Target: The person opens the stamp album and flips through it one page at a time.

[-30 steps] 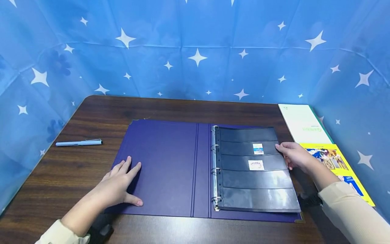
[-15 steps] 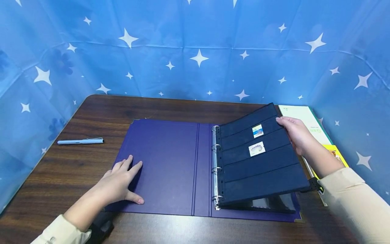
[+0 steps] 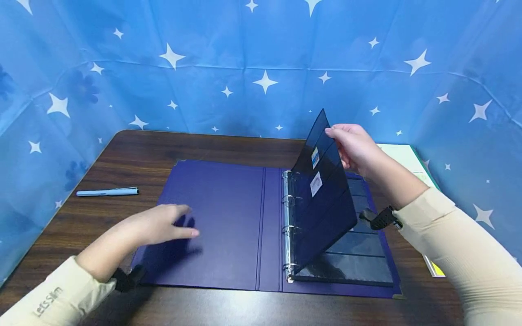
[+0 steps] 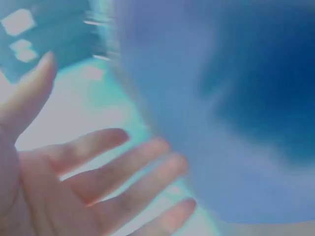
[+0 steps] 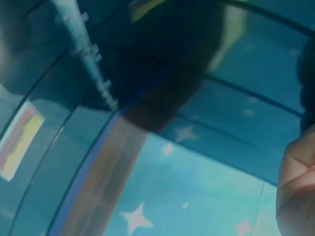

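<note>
A purple ring binder (image 3: 220, 226) lies open on the table, its metal rings (image 3: 287, 226) holding black pocket pages. My right hand (image 3: 355, 147) pinches the outer edge of one black page (image 3: 322, 226), which stands steeply raised from the rings. Two small stamps, one blue and yellow (image 3: 315, 157) and one pale (image 3: 316, 184), sit in its pockets. Under it lies another page (image 3: 359, 249). In the right wrist view, a colourful stamp (image 5: 19, 142) shows in a pocket. My left hand (image 3: 161, 224), fingers spread in the left wrist view, hovers over the left cover and casts a shadow there.
A light blue pen (image 3: 108, 192) lies on the dark wooden table (image 3: 134, 154) at the left. A white and green booklet (image 3: 401, 156) is at the back right, partly behind my right arm. A yellow corner (image 3: 436, 269) shows below that arm. Blue starry curtains (image 3: 212, 45) enclose the table.
My right hand has lifted the page from lying flat and swung it up and leftward, uncovering the page beneath. My left hand has risen off the left cover.
</note>
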Demonstrator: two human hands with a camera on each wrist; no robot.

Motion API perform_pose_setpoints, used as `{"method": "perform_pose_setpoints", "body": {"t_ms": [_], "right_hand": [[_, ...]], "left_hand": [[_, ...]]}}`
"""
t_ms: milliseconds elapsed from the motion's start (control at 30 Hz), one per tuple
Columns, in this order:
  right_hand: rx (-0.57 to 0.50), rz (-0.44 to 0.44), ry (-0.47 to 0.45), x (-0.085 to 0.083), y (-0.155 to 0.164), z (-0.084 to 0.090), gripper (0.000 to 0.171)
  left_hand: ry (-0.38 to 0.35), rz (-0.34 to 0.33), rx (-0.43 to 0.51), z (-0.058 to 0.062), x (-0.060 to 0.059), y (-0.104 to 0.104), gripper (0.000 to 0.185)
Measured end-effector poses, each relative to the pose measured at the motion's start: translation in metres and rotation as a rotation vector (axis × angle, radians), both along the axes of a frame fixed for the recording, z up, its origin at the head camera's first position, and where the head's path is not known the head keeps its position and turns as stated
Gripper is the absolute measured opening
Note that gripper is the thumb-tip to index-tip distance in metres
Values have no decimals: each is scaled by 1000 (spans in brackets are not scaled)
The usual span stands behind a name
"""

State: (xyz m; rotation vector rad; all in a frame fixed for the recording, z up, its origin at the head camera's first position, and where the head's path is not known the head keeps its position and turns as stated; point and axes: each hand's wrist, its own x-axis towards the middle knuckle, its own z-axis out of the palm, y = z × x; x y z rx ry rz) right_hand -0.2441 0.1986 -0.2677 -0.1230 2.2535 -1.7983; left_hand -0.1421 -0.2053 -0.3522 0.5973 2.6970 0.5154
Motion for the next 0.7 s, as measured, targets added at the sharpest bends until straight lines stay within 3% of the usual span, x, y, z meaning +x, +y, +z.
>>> {"method": "perform_pose_setpoints", "body": {"t_ms": [167, 333, 500, 700], "right_hand": [[10, 40, 37, -3, -31, 8, 39], [55, 61, 56, -5, -52, 11, 40], [81, 85, 100, -4, -65, 19, 39], [74, 109, 113, -3, -71, 24, 38]], "left_hand": [[42, 56, 280, 61, -19, 57, 45], [-45, 57, 495, 102, -25, 121, 50], [-123, 23, 487, 119, -33, 164, 55], [-129, 21, 438, 123, -41, 179, 44]]}}
